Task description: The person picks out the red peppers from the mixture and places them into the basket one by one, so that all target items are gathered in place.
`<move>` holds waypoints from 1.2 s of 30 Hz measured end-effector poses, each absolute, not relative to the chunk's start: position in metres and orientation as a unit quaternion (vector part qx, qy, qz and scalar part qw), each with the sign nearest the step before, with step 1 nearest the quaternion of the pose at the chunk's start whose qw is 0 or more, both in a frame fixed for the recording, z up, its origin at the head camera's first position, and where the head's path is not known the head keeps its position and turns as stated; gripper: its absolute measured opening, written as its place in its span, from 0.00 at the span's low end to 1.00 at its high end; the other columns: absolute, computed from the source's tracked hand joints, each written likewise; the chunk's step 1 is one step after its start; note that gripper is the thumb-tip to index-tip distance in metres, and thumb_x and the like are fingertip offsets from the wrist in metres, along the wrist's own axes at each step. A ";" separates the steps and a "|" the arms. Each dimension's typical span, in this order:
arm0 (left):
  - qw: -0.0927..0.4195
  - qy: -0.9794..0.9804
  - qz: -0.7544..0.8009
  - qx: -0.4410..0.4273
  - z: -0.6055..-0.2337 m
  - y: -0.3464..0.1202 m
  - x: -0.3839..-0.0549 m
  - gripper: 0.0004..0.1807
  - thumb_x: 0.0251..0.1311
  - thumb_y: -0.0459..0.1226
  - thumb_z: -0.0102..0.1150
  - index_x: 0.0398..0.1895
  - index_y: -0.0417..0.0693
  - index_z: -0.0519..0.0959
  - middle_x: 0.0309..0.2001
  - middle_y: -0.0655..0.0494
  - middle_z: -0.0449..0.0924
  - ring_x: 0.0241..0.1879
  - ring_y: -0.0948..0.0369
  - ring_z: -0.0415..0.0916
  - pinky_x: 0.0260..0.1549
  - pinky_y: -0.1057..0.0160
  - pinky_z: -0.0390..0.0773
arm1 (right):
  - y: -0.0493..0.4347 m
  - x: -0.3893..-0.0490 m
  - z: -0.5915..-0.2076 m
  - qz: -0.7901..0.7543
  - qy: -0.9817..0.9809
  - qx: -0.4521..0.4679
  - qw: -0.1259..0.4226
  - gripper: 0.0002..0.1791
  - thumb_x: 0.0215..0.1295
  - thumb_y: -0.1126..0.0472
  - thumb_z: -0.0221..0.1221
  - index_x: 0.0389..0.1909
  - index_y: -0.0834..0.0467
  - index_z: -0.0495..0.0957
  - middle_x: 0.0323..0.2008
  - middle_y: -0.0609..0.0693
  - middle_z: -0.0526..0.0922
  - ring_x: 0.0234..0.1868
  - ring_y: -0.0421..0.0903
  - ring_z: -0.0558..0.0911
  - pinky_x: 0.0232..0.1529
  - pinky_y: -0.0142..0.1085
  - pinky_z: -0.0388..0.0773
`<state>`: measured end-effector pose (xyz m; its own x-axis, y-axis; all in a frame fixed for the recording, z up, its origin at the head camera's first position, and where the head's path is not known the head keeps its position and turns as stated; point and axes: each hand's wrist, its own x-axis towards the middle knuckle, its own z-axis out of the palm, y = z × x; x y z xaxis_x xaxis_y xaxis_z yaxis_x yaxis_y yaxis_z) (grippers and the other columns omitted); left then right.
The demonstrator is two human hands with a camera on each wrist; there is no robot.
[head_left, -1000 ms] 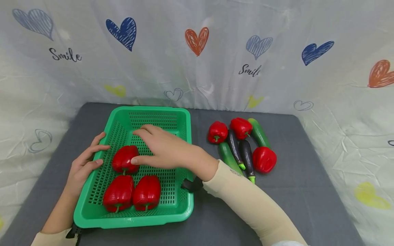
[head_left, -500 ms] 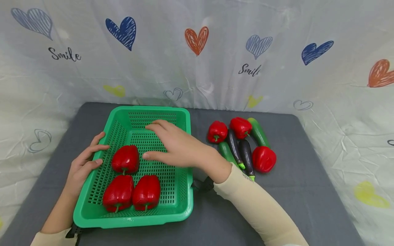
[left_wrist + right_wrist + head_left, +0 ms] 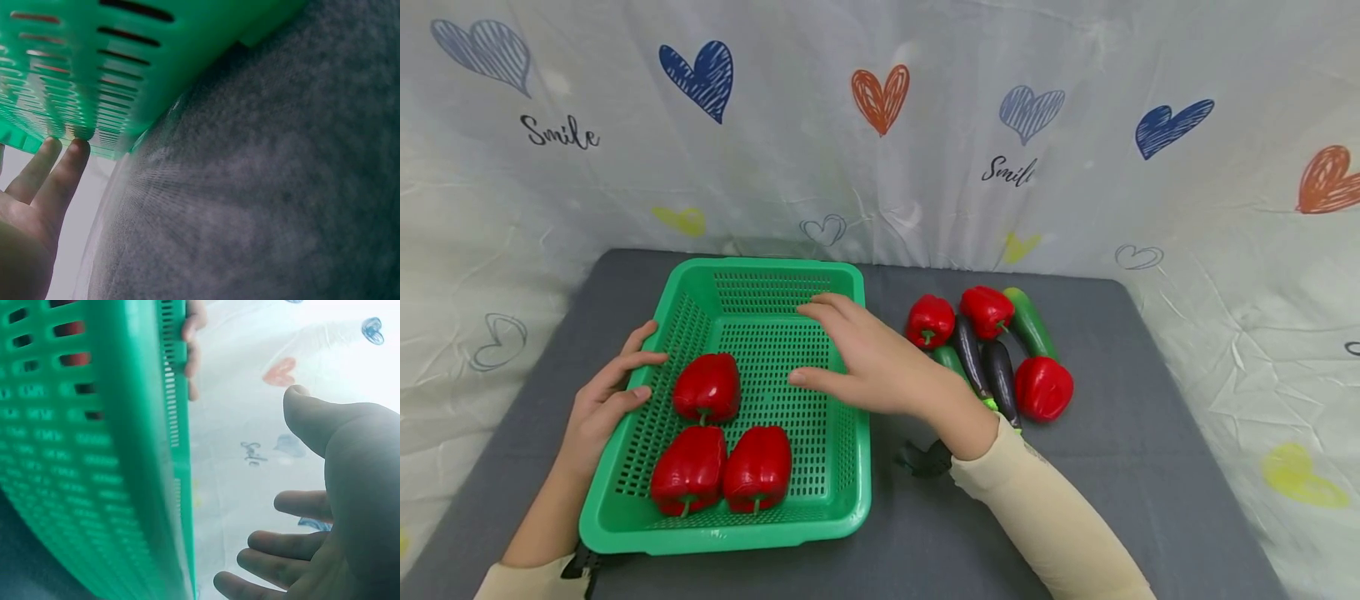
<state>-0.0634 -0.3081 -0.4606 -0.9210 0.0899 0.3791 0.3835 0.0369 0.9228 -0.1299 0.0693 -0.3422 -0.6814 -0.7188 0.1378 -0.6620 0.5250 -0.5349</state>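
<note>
A green plastic basket (image 3: 722,543) holds three red bell peppers: one (image 3: 707,387) toward the middle, one (image 3: 688,472) at the front left and one (image 3: 758,469) beside it. My left hand (image 3: 597,410) grips the basket's left rim. In the left wrist view, fingers (image 3: 62,178) of that hand reach against the basket's perforated outer wall (image 3: 125,62). Over the right side of the basket hovers my right hand (image 3: 880,367), fingers and thumb spread apart with nothing between them. The right wrist view shows this hand (image 3: 331,519) apart from the basket's wall (image 3: 137,425).
Right of the basket, on the grey cloth (image 3: 1135,400), lie three more red bell peppers (image 3: 1045,389), two dark eggplants (image 3: 1000,379) and two green cucumbers (image 3: 1032,325), grouped closely. A white curtain (image 3: 940,125) printed with hearts hangs behind.
My right hand has drawn away from the middle bell pepper, moving right toward the basket's right rim. The left hand, basket and peppers stay in place.
</note>
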 end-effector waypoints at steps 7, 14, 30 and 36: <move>0.121 -0.691 -0.680 -0.214 -0.462 -0.309 -0.066 0.22 0.71 0.16 0.41 0.64 0.18 0.74 0.86 0.45 0.58 0.87 0.58 0.47 0.73 0.68 0.57 | 0.090 -0.126 -0.349 -0.283 0.878 -0.386 0.031 0.46 0.75 0.36 0.65 0.84 0.56 0.64 0.82 0.50 0.63 0.81 0.48 0.63 0.76 0.46 0.69; 0.137 -0.674 -0.684 -0.244 -0.462 -0.306 -0.070 0.24 0.67 0.13 0.40 0.64 0.19 0.76 0.85 0.45 0.60 0.86 0.58 0.49 0.71 0.68 0.59 | 0.114 -0.122 -0.355 -0.294 0.883 -0.366 0.020 0.46 0.75 0.37 0.66 0.83 0.58 0.65 0.81 0.53 0.64 0.80 0.48 0.64 0.74 0.48 0.71; 0.136 -0.678 -0.682 -0.239 -0.463 -0.307 -0.068 0.23 0.68 0.14 0.40 0.64 0.19 0.76 0.85 0.44 0.60 0.86 0.58 0.49 0.73 0.68 0.59 | 0.157 -0.109 -0.363 -0.294 0.904 -0.310 0.010 0.45 0.75 0.36 0.66 0.82 0.56 0.66 0.82 0.49 0.63 0.81 0.49 0.65 0.74 0.54 0.71; 0.143 -0.671 -0.684 -0.247 -0.465 -0.308 -0.070 0.24 0.67 0.13 0.40 0.63 0.19 0.76 0.85 0.45 0.61 0.86 0.58 0.51 0.73 0.68 0.59 | 0.174 -0.106 -0.364 -0.293 0.912 -0.288 0.006 0.45 0.74 0.37 0.67 0.82 0.54 0.65 0.81 0.47 0.65 0.80 0.48 0.64 0.74 0.53 0.72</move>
<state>-0.0696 -0.3077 -0.4645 -0.8368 0.1355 0.5304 0.5277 -0.0583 0.8474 -0.1055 0.1741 -0.3644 -0.8336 -0.5295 0.1577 -0.5222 0.6620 -0.5376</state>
